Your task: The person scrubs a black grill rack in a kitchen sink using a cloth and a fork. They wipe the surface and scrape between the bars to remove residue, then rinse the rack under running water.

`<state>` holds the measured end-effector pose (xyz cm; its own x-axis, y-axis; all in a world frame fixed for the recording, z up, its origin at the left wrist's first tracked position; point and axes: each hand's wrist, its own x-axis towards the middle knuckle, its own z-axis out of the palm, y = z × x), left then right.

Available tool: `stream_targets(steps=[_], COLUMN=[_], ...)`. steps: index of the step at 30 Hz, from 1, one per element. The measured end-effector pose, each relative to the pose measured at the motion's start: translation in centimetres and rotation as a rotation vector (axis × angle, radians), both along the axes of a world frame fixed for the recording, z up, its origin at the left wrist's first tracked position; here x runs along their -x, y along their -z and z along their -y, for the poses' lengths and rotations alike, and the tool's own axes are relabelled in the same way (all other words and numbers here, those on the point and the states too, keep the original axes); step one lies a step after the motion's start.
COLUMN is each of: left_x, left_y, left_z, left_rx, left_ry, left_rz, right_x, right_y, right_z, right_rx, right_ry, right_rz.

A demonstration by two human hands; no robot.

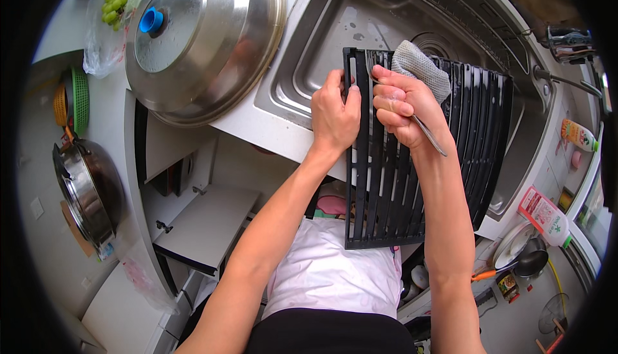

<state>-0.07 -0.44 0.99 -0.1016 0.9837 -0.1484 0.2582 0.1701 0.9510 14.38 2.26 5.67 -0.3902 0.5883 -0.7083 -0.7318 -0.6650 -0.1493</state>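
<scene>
A black slatted rack (362, 199) lies tilted across the front rim of the steel sink (328, 30), its near end over my lap. My left hand (336, 110) grips the rack's left side bar, thumb on top. In my right hand (403, 103) is a thin metal utensil (428, 133), its handle sticking out past the heel of the hand. Its other end touches the slats near the rack's far left corner; whether it is a fork or a spoon I cannot tell. A wet grey mesh cloth (421, 69) drapes over the far edge of the rack, just beyond my right hand.
Left of the sink stands a large steel lid (217, 40) with a blue knob (151, 20), beside a plastic bag of green grapes (115, 9). A cabinet door (207, 223) hangs open below. Bottles (545, 216) line the right ledge; a wire dish rack (468, 16) sits at the sink's back.
</scene>
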Motion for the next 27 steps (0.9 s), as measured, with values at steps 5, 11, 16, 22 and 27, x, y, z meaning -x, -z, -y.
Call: stream_targets(steps=[5, 11, 16, 22, 27], left_x=[-0.1, -0.1, -0.2, -0.2, -0.3], left_y=[0.3, 0.4, 0.3, 0.7, 0.7], left_z=[-0.2, -0.2, -0.3, -0.3, -0.3], left_rx=[-0.042, -0.030, -0.024, -0.091, -0.042], left_ry=[-0.002, 0.003, 0.001, 0.005, 0.004], left_rz=[-0.008, -0.005, -0.004, -0.088, -0.044], right_x=[1.5, 3.4, 4.4, 1.7, 1.5], right_y=[-0.4, 0.3, 1.2, 0.3, 0.3], right_z=[0.1, 1.0, 1.6, 0.1, 0.2], right_rx=[-0.054, -0.144, -0.200, -0.099, -0.068], right_ry=[-0.017, -0.016, 0.065, -0.012, 0.013], right_rz=[0.258, 0.525, 0.602, 0.294, 0.223])
